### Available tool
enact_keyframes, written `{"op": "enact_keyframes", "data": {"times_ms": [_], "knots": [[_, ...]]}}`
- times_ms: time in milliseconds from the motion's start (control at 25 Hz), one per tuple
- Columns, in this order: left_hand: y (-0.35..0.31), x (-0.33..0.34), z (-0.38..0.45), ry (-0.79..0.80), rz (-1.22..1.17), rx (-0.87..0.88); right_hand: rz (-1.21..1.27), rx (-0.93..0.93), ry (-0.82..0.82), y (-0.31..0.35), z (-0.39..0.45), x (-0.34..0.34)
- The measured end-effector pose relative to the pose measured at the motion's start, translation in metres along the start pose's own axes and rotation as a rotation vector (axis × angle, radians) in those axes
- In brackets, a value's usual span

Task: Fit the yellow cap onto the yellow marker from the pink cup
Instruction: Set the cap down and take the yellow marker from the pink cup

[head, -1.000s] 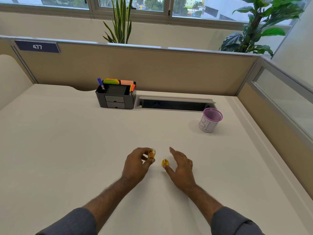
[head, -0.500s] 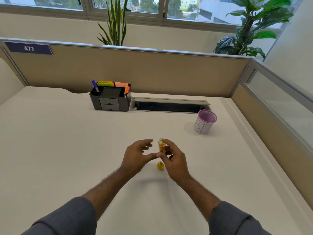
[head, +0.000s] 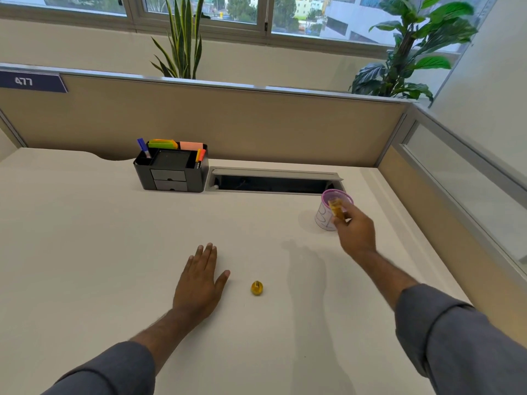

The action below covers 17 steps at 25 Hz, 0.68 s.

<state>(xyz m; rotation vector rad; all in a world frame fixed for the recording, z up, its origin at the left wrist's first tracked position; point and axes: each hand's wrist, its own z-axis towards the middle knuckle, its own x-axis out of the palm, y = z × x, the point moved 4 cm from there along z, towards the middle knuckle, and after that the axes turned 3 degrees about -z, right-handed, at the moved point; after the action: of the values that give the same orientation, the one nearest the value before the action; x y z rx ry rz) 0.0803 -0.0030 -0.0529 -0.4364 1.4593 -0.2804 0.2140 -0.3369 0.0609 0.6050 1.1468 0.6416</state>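
Note:
The pink cup [head: 325, 220] stands at the right of the desk, white below a pink rim. My right hand [head: 355, 230] is raised just in front of the cup. Its fingers are shut on a short yellow cylinder [head: 336, 208] held at the rim; motion blur hides whether this is the marker or its cap. A second small yellow piece [head: 256, 288], round with a little nub on top, rests alone on the desk [head: 85, 252] near the middle. My left hand [head: 199, 283] lies flat on the desk to the left of that piece, fingers spread, holding nothing.
A black desk organiser [head: 171, 169] with pens and sticky notes stands at the back. Next to it is an open cable slot [head: 273, 182]. A beige partition [head: 256, 124] closes the back and a glass panel [head: 470, 195] the right side. Two plants stand behind the partition.
My right hand took the yellow cylinder from my left and carried it right and away, up to the pink cup. My left hand let go and flattened on the desk. The small piece stayed put.

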Motion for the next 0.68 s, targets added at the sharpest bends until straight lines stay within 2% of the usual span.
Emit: {"op": "enact_keyframes", "data": {"times_ms": [280, 680], "knots": [[0.004, 0.015, 0.001, 0.075, 0.063, 0.031, -0.325, 0.047, 0.014, -0.023, 0.049, -0.016], [0.008, 0.018, 0.003, 0.063, 0.08, 0.043, -0.612, 0.134, 0.165, -0.03, 0.068, -0.008]]}}
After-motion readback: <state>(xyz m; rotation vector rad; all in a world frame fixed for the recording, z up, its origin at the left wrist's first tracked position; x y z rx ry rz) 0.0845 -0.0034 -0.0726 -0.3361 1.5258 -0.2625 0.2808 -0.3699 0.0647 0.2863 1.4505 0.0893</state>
